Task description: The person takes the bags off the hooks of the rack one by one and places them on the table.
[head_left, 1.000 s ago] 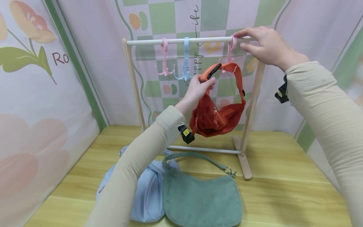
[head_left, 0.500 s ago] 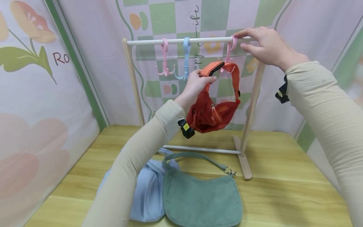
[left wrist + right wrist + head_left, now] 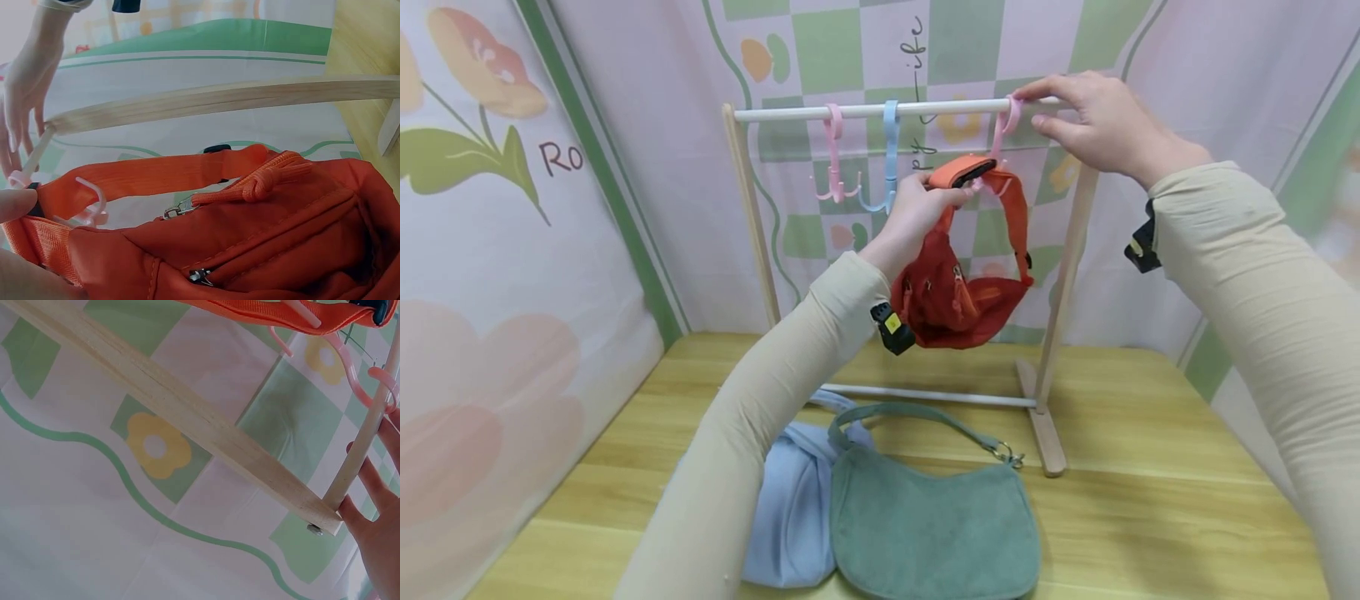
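Orange bag (image 3: 958,296) hangs at frame centre, strap pinched by the left hand (image 3: 917,212) just below the pink hook (image 3: 1003,125). Right hand (image 3: 1093,117) pinches that hook on the rail (image 3: 865,108). Next: seat strap onto a prong.

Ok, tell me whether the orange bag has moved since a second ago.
Yes. The orange bag has risen: the left hand has lifted its strap closer to the rack's top rail, and the bag hangs higher above the bottom bar.
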Action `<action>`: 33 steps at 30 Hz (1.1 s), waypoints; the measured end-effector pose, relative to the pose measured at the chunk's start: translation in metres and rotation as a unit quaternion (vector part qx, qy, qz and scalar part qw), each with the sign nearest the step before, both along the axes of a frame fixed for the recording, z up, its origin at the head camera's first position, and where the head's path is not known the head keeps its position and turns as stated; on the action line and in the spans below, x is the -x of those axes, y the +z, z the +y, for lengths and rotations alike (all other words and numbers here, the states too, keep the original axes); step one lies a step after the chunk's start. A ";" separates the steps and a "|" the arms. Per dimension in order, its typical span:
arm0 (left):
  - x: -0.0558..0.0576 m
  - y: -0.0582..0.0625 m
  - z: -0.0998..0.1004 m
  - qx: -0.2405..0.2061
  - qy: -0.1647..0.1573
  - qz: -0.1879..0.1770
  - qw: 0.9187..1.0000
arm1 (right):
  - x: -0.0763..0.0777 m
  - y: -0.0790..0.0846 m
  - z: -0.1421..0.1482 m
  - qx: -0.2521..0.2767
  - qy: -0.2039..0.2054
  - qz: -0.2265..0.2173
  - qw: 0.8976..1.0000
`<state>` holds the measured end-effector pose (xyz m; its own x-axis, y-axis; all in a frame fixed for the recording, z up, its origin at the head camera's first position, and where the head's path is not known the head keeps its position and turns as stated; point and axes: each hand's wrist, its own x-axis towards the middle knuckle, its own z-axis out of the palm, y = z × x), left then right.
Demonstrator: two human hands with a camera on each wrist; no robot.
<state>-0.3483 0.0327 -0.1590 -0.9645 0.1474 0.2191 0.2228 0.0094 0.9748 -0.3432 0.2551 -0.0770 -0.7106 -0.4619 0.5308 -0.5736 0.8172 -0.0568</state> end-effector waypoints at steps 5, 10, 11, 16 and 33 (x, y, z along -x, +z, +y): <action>0.000 0.007 0.001 0.013 0.003 0.001 1.000 | 0.001 0.000 -0.001 0.001 -0.002 0.001 1.000; -0.001 0.012 0.002 0.018 0.004 0.001 1.000 | 0.002 0.000 -0.001 -0.001 -0.003 -0.002 1.000; -0.001 0.013 0.002 0.017 0.004 0.001 1.000 | 0.002 0.000 -0.001 -0.001 -0.003 -0.002 1.000; -0.002 0.017 0.002 0.011 -0.003 -0.002 1.000 | 0.002 -0.001 -0.002 0.000 -0.003 -0.003 1.000; -0.011 0.034 -0.001 0.011 -0.015 0.017 1.000 | -0.001 0.002 0.000 -0.005 -0.006 -0.018 1.000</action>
